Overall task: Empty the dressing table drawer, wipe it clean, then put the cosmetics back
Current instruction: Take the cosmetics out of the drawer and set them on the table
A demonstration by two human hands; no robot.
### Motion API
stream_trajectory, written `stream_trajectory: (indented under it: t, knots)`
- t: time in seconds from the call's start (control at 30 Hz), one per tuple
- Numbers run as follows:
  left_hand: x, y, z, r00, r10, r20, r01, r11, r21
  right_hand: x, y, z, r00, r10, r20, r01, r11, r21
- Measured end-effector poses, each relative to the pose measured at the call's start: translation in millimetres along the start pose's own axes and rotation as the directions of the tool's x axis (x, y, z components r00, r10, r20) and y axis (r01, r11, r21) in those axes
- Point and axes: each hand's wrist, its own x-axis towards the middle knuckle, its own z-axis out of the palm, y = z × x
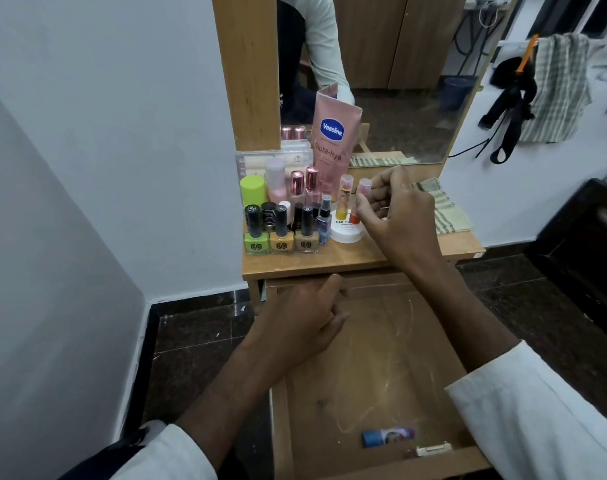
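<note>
The left hand (295, 320) hangs over the far left corner of the open drawer (371, 358), its fingers loosely curled and holding nothing. Below that hand and toward the person, near the drawer's front edge, a small blue and purple tube (388, 436) lies on its side on the scratched drawer floor, with a pale latch piece (433, 448) just beside it.

Up and left of the left hand, on the counter (347, 259), cosmetics stand packed together: a lime green capped bottle (252, 190), three nail polish bottles (281, 233) with black caps in a front row coloured green, ochre and tan, and more dark capped bottles behind them. A small blue spray bottle (324, 220) stands beside the tan polish. Behind these are pink bottles with rose metallic caps (304, 184) and a clear plastic box (274, 161). A pink Vaseline tube (333, 136) leans upright against the mirror (399, 81).

The right hand (395, 209) is raised over the counter, its fingers pinching a slim stick with a clear cap and red base (360, 199). Just left of that hand a second stick with a yellow base (343, 197) stands on a white round jar (346, 232); whether the held stick rests on the jar cannot be told. To the right of the right hand, a striped cloth (444, 209) lies on the counter, partly hidden by the hand.
</note>
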Motion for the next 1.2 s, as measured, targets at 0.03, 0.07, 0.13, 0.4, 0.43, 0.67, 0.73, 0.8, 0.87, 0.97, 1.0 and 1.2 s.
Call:
stream_trajectory:
  t: [0.03,0.07,0.13,0.4,0.43,0.67,0.73,0.8,0.87,0.97,1.0,1.2]
  knots:
    - [-0.3,-1.0,-0.2,1.000,-0.003,0.009,0.003,1.000,0.006,-0.2,-0.2,-0.8,1.000,0.004,0.001,-0.004,1.000,-0.004]
    - [-0.7,-2.2,0.0,1.000,-0.004,0.024,0.003,1.000,0.005,-0.5,0.0,-1.1,1.000,0.009,0.005,-0.009,1.000,-0.008]
    - [-1.6,-3.7,0.7,0.998,0.007,0.058,-0.008,1.000,0.011,-1.4,1.3,-2.2,1.000,0.013,0.018,-0.012,1.000,-0.008]
    - [0.3,1.8,4.9,0.991,0.049,0.121,-0.056,0.997,0.055,-6.1,8.1,-9.3,0.998,-0.009,0.061,0.012,0.999,-0.040]
    - [0.5,2.3,5.6,0.991,0.055,0.119,-0.061,0.997,0.050,-6.8,8.8,-10.8,0.998,-0.012,0.066,0.015,0.999,-0.044]
    - [0.4,6.6,9.4,0.971,0.105,0.217,-0.101,0.994,-0.030,-21.4,5.9,-24.9,0.997,-0.045,0.069,0.047,0.998,-0.034]
    - [0.5,10.0,7.6,0.942,0.153,0.299,-0.141,0.988,-0.060,-35.5,2.0,-27.9,0.992,-0.102,0.070,0.105,0.994,-0.038]
    - [-1.3,15.1,8.9,0.927,0.184,0.328,-0.182,0.983,-0.038,-51.7,0.0,-29.2,0.984,-0.152,0.095,0.158,0.986,-0.056]
    - [-3.3,19.6,11.4,0.920,0.191,0.341,-0.190,0.981,-0.038,-64.1,1.4,-30.3,0.972,-0.184,0.143,0.194,0.980,-0.054]
    - [-6.2,26.4,15.2,0.897,0.181,0.403,-0.181,0.983,-0.040,-73.7,5.8,-32.6,0.955,-0.212,0.206,0.224,0.974,-0.037]
    - [-7.7,29.3,16.7,0.884,0.179,0.432,-0.181,0.983,-0.037,-75.8,7.1,-33.7,0.953,-0.212,0.216,0.224,0.974,-0.029]
    - [-10.0,36.2,20.3,0.820,0.130,0.558,-0.099,0.991,-0.086,-81.4,12.1,-38.4,0.949,-0.206,0.238,0.216,0.976,-0.014]
